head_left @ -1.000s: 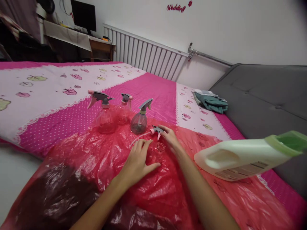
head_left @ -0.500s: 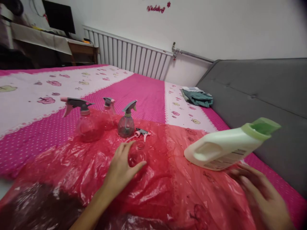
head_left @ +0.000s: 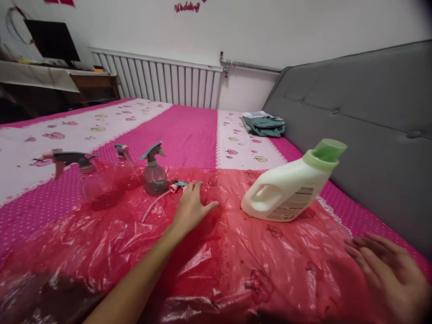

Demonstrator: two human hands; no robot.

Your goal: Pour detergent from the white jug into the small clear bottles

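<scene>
My left hand [head_left: 192, 207] is closed around the side of a clear spray bottle [head_left: 210, 192] with its top off; the fingers partly hide it. Just left of the hand lies a pink and grey trigger spray head [head_left: 176, 185], its thin tube trailing toward me. A white detergent bottle [head_left: 286, 191] with a green cap [head_left: 327, 150] stands to the right, leaning rightward in view, with no hand on it. At the lower right my right hand [head_left: 388, 270] is open and holds nothing, fingers slightly curled.
Three spray bottles with trigger heads stand at left: a pink one [head_left: 91, 186], another pink one [head_left: 125, 168] and a grey one [head_left: 155, 177]. Red plastic sheeting [head_left: 199, 261] covers the near bed. Folded clothes [head_left: 266, 126] lie by the grey headboard [head_left: 364, 90].
My left hand has moved the clear bottle to the right, away from the spray head. My right hand is farther from the detergent bottle. The view has shifted and tilted.
</scene>
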